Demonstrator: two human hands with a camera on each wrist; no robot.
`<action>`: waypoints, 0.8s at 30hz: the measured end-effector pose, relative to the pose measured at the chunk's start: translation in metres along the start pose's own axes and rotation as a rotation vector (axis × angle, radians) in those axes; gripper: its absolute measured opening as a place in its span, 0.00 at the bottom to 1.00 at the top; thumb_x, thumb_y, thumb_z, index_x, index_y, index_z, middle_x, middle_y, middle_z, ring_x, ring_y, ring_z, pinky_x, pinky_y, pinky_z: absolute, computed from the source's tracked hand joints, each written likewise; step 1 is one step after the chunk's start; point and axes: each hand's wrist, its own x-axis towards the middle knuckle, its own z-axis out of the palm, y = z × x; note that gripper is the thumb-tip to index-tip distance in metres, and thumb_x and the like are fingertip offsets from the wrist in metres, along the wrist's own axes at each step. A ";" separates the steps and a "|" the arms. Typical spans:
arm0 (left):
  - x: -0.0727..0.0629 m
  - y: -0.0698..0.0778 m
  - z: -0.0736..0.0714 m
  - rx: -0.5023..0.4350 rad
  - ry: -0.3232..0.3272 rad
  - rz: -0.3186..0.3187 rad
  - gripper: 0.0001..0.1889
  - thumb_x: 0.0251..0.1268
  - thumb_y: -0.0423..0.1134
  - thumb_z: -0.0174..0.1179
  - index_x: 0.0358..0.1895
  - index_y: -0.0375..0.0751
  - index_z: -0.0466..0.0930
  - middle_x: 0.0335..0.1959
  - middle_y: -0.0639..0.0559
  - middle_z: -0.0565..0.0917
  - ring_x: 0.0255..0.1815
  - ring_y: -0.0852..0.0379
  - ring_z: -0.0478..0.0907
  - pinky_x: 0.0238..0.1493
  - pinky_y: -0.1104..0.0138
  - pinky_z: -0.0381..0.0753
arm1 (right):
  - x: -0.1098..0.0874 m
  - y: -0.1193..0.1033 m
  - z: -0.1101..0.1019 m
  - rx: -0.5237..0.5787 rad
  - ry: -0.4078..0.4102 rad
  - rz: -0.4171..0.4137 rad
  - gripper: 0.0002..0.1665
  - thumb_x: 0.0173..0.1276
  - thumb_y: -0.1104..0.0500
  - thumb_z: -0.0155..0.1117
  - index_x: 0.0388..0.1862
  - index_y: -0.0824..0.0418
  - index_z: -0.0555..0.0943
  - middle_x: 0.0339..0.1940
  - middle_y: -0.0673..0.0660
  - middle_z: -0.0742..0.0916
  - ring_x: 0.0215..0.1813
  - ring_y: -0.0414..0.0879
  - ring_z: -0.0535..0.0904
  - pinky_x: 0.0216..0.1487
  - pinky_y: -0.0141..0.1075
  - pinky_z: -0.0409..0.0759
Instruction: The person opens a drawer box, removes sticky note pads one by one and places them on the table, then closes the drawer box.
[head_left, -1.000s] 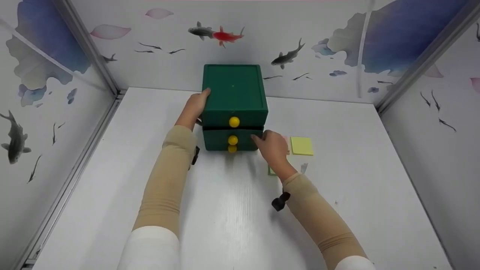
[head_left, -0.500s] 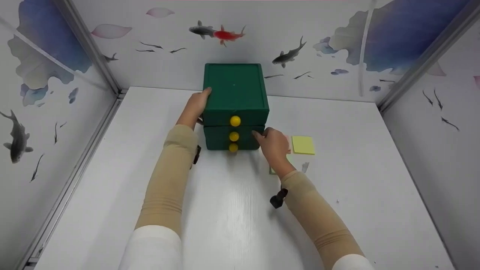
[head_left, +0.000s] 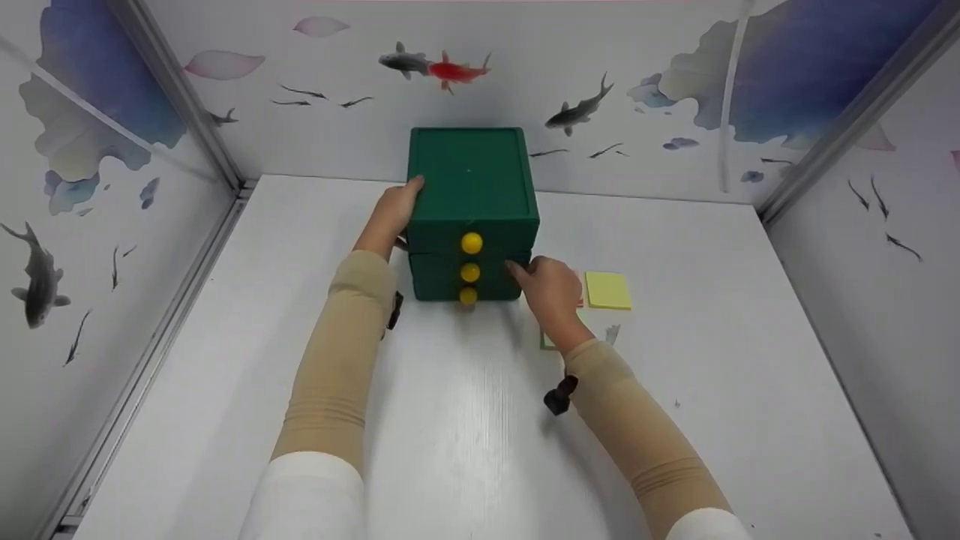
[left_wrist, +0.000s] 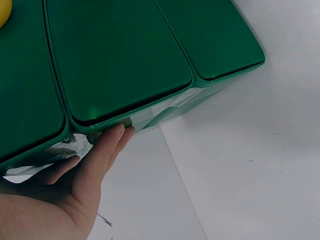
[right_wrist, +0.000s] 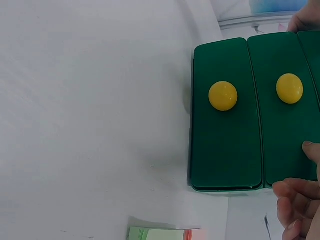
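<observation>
A green drawer cabinet (head_left: 472,172) stands against the back wall, its three drawers stacked and flush. A round yellow knob marks each one: the top knob (head_left: 472,243), the middle knob (head_left: 470,272) and the bottom knob (head_left: 468,295). My left hand (head_left: 394,214) rests on the cabinet's left side, thumb at the top edge; the left wrist view has its fingers (left_wrist: 107,145) extended against the clear side wall. With its thumb, my right hand (head_left: 553,294) presses the middle drawer front (right_wrist: 282,130) near the right edge. Its other fingers bend loosely beside the cabinet's right corner.
A yellow sticky-note pad (head_left: 608,291) lies right of my right hand, with pink and green pads partly hidden behind that hand and wrist. The white table (head_left: 450,420) is bounded by fish-printed walls at the back (head_left: 315,142) and both sides.
The middle drawer, slightly pulled out a second ago with a dark gap above it, has slid back flush under my right hand's push. My left hand stays in place.
</observation>
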 end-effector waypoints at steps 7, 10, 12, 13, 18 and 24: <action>0.001 -0.001 0.000 -0.018 -0.006 0.000 0.39 0.73 0.65 0.35 0.76 0.39 0.55 0.65 0.36 0.69 0.55 0.38 0.75 0.49 0.48 0.79 | 0.000 0.001 0.001 -0.013 0.021 -0.019 0.27 0.70 0.38 0.59 0.27 0.59 0.83 0.20 0.52 0.82 0.26 0.49 0.76 0.28 0.39 0.70; 0.001 -0.001 0.000 -0.023 -0.007 0.004 0.39 0.73 0.65 0.35 0.76 0.39 0.54 0.65 0.35 0.68 0.55 0.37 0.74 0.49 0.48 0.79 | -0.001 0.000 0.005 -0.040 0.045 -0.048 0.27 0.70 0.39 0.59 0.25 0.60 0.82 0.19 0.52 0.81 0.25 0.48 0.76 0.27 0.39 0.69; 0.001 0.000 -0.001 -0.020 -0.008 0.003 0.40 0.73 0.65 0.35 0.76 0.38 0.55 0.65 0.35 0.68 0.55 0.37 0.75 0.49 0.47 0.79 | -0.003 -0.001 0.007 -0.029 0.043 -0.052 0.26 0.71 0.40 0.59 0.24 0.59 0.81 0.18 0.52 0.80 0.25 0.48 0.75 0.27 0.38 0.69; 0.001 -0.001 -0.001 -0.017 -0.009 0.004 0.40 0.73 0.65 0.35 0.76 0.38 0.55 0.65 0.35 0.68 0.55 0.37 0.75 0.49 0.47 0.79 | -0.004 -0.002 0.009 -0.021 0.037 -0.052 0.26 0.71 0.40 0.58 0.23 0.59 0.80 0.18 0.52 0.79 0.25 0.48 0.75 0.27 0.38 0.69; 0.000 -0.001 -0.001 -0.018 -0.008 0.004 0.39 0.73 0.64 0.35 0.75 0.38 0.55 0.65 0.35 0.68 0.57 0.37 0.74 0.51 0.47 0.78 | -0.010 -0.008 0.019 -0.014 -0.016 -0.064 0.27 0.72 0.40 0.58 0.21 0.58 0.77 0.16 0.53 0.75 0.25 0.48 0.74 0.29 0.37 0.69; -0.001 0.000 0.000 -0.015 -0.006 0.003 0.39 0.73 0.65 0.35 0.75 0.38 0.56 0.65 0.34 0.68 0.57 0.37 0.74 0.51 0.47 0.78 | -0.016 -0.017 0.032 -0.084 -0.087 -0.057 0.24 0.71 0.39 0.59 0.26 0.57 0.78 0.18 0.53 0.77 0.27 0.49 0.74 0.31 0.37 0.71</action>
